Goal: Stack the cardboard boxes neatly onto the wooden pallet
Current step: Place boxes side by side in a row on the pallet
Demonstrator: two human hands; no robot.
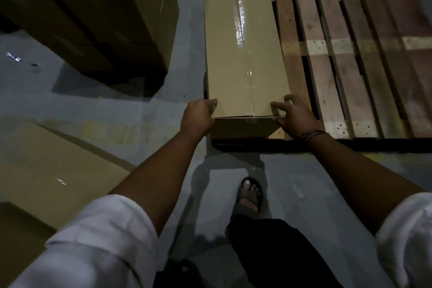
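Unlabelled taped cardboard box [243, 54] on wooden pallet [350, 54], left hand [198, 117] and right hand [294, 117] grasping its near corners.

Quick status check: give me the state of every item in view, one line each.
Taped box: sealed, lying flat along the pallet's left edge.
Wooden pallet: on the floor, otherwise bare.
Left hand: on the box's near-left corner.
Right hand: on its near-right corner.
Box stack: on the floor, left.

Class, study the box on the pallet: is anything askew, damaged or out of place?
Nothing stands out. The taped cardboard box lies flat along the left edge of the wooden pallet, intact, with the left hand and right hand on its near corners.
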